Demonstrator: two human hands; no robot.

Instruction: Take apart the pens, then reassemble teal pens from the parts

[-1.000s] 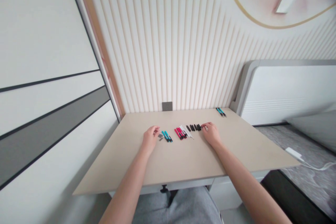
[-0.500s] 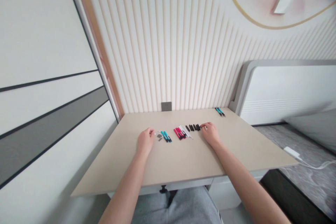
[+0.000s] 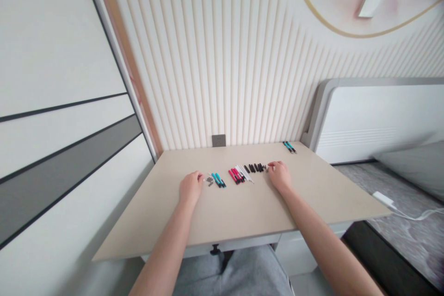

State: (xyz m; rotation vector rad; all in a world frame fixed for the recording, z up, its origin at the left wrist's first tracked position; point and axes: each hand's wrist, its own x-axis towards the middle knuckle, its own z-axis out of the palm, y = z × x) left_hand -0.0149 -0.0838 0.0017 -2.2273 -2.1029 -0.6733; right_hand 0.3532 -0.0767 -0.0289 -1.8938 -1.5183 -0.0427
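Observation:
My left hand (image 3: 191,187) rests at the left of the rows of pen parts, its fingertips pinched together; what they hold, if anything, is too small to make out. Just right of it lie small grey pieces (image 3: 210,180), probably springs or clips, and teal pen barrels (image 3: 217,180). Red pen barrels (image 3: 236,176) and white refills (image 3: 244,173) lie in the middle. My right hand (image 3: 279,175) is at the right end of the black pen parts (image 3: 255,168), fingers bent down at tiny dark metallic pieces (image 3: 265,168). Whether it grips one is hidden.
Two teal-and-black pens (image 3: 289,147) lie at the back right of the beige desk (image 3: 239,212). A ribbed wall with a dark socket (image 3: 218,140) stands behind. To the right is a bed (image 3: 409,185) with a white charger (image 3: 383,199); at left, a cabinet (image 3: 69,148).
My right fingers have shifted slightly off the black parts, so the tiny metallic pieces beside them show more. My left hand stays nearly in place. The whole view has moved a little.

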